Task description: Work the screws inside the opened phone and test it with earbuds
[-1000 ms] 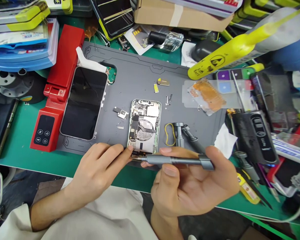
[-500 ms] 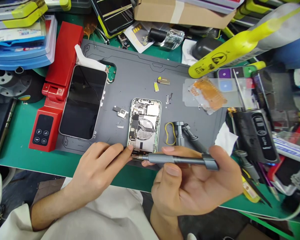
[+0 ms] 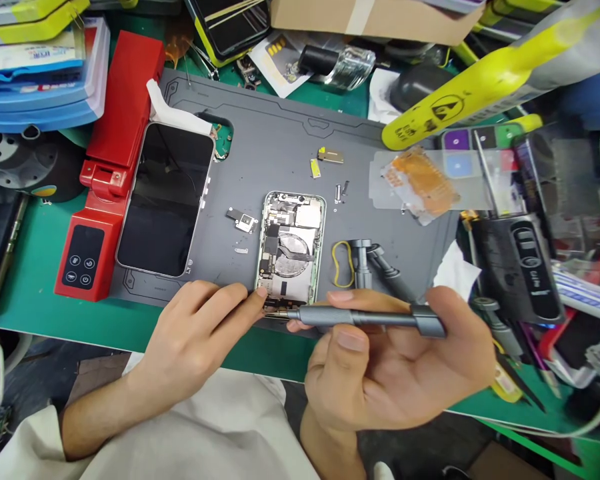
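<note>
An opened phone [image 3: 296, 285] with bare circuitry and a round silver coil lies on the grey mat [image 3: 275, 147]. My left hand [image 3: 195, 337] has its fingers bent together and gripping the phone's lower left corner; the thumb is hidden. In my right hand [image 3: 400, 380] is a grey screwdriver [image 3: 333, 316], held almost level between thumb and fingers. Its thin bit points left at the phone's bottom edge, close to my left fingertips. Whether it sits in a screw cannot be made out. A small camera-like part [image 3: 244, 221] lies left of the phone.
A detached dark screen [image 3: 163, 200] leans by a red holder [image 3: 87, 233] at left. Small metal parts [image 3: 331, 156], a yellow rubber band [image 3: 337, 263] and more screwdrivers [image 3: 363, 260] lie right of the phone. A yellow ESD-marked bottle or brush [image 3: 430, 113] juts in at upper right.
The whole view has shifted slightly. My right hand and the screwdriver sit a little further right, with the bit still at the phone's bottom edge. My left hand keeps its place.
</note>
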Demonstrator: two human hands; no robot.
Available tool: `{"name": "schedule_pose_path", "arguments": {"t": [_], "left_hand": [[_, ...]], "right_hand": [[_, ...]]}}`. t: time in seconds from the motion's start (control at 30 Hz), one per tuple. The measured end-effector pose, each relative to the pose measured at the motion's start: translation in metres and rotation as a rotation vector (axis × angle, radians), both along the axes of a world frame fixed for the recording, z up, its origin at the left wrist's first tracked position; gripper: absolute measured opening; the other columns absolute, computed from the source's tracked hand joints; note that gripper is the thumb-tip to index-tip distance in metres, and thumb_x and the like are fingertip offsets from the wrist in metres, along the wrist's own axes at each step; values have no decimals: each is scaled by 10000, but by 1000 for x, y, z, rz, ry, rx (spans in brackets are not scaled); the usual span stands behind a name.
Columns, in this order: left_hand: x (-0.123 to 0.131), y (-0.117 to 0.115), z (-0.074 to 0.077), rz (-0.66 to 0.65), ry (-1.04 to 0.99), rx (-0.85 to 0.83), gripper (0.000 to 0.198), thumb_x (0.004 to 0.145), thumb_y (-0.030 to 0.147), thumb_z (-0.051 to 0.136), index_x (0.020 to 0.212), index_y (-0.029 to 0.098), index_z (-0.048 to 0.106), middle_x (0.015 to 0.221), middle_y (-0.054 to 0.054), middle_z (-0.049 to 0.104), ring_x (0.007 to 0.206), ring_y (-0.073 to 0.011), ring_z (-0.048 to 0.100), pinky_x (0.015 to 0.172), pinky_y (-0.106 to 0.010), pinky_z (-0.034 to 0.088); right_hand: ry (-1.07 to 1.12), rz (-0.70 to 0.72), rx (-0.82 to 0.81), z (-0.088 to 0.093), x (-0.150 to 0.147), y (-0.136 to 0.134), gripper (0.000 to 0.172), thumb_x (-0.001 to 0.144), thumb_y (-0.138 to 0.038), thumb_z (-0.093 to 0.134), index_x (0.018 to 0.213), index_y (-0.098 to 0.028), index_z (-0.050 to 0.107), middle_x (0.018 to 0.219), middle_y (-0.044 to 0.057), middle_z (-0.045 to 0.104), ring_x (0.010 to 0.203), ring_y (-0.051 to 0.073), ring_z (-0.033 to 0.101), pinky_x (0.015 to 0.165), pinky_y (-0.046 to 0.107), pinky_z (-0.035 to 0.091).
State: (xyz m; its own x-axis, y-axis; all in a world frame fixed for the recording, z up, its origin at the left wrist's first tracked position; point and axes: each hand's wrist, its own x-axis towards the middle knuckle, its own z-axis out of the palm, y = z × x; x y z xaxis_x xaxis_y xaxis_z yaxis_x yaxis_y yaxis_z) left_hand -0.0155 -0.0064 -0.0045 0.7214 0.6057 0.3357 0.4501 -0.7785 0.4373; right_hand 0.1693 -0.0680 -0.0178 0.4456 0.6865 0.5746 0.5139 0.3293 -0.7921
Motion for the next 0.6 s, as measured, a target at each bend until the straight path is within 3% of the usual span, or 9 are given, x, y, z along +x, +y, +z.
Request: {"name": "schedule_pose_path", "arguments": {"t": [0.37, 0.6], "left_hand": [[0, 0, -1, -3, 0, 2, 353, 1042, 112, 706, 1393, 89, 683, 1187, -71, 771, 937, -176, 599, 813, -343, 509], [1, -1, -1, 11, -10, 2, 342, 1041, 125, 715, 1381, 94, 686, 1167, -66, 781, 912, -169, 593, 801, -338, 524]], "right_hand": [[-50, -28, -11, 3, 0, 1, 675, 989, -111, 715, 1624, -259, 539, 1092, 33, 689, 909, 141, 722, 709, 272, 708], [-33, -8, 2, 0, 0, 2, 711, 962, -75, 706, 1627, -258, 533, 1095, 33, 712, 895, 151, 719, 664, 279, 706]]}}
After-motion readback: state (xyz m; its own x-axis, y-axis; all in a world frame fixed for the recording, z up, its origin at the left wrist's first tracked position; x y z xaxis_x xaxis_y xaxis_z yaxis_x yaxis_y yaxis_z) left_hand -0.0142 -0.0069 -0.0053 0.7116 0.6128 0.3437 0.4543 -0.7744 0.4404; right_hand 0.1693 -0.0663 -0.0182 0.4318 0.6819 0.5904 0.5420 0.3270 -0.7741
